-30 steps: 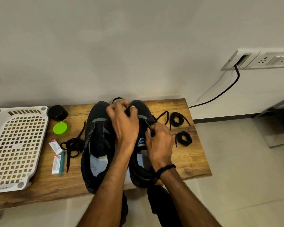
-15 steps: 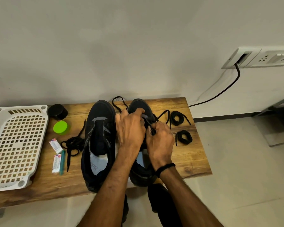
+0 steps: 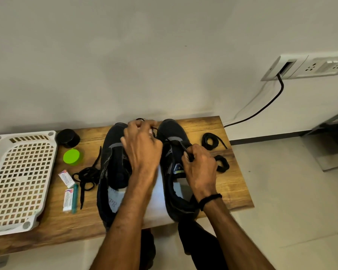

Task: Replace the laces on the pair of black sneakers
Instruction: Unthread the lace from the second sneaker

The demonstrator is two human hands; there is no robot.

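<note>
Both forearms reach in over the near edge of the desk (image 3: 234, 184), where two black sneakers stand side by side, toes toward the wall. The right hand (image 3: 200, 168) sits on the right sneaker (image 3: 172, 133) with a closed grip, pinching a lace (image 3: 179, 146) that runs taut across the eyelets. A black band (image 3: 210, 199) circles that wrist. The left hand (image 3: 141, 149) hovers over the gap between the shoes, fingers curled near the toes around another stretch of lace, though blur hides how firmly it grips. The left sneaker (image 3: 113, 152) lies open, tongue bare. Left of it sprawl a loose lace (image 3: 86, 177), two small packets (image 3: 66, 188), and a white tray (image 3: 20, 178). Farther back sit a green lid (image 3: 72, 156) and a black jar (image 3: 67, 138). Right of the shoes lie two coiled laces (image 3: 211, 140).
</note>
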